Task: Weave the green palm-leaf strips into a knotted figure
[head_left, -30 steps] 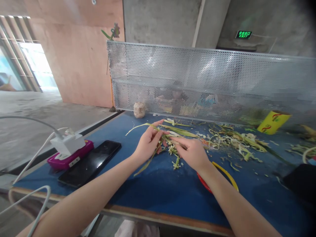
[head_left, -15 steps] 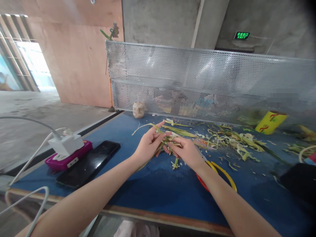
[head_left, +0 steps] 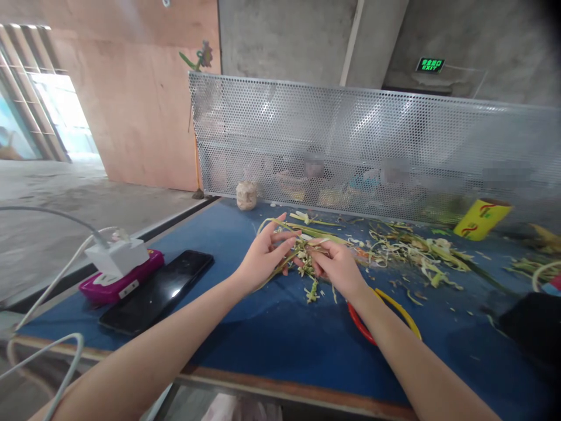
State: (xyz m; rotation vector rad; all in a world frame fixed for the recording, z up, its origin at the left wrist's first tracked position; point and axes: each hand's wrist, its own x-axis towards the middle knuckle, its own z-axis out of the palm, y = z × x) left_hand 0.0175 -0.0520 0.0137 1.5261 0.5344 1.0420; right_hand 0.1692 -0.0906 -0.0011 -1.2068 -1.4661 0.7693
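My left hand (head_left: 262, 257) is closed over narrow green-yellow leaf strips (head_left: 277, 270), its index finger reaching out straight. A long strip loops over the back of its fingers, and another tail trails below the palm. Close by on the right, my right hand (head_left: 344, 268) pinches thin strips at the same bundle, fingertips almost meeting the left ones. Part of the bundle is hidden by the fingers. Under the hands lies a small knobbly green piece (head_left: 312, 291) among pale scraps. Scissors with red and yellow handles (head_left: 402, 310) rest partly beneath my right forearm.
Leaf scraps (head_left: 412, 248) spread across the blue table (head_left: 263, 345). A yellow roll (head_left: 482, 219) and a wrapped pale lump (head_left: 246, 196) stand near the perforated metal screen (head_left: 307, 117). At left are a phone (head_left: 158, 292), magenta power strip (head_left: 105, 286), and white charger (head_left: 117, 257) with cables.
The long strip's free end, stretched out to the left earlier, has drawn in and now curls over my left hand. My right hand has shifted slightly, and thin strips show in its pinch.
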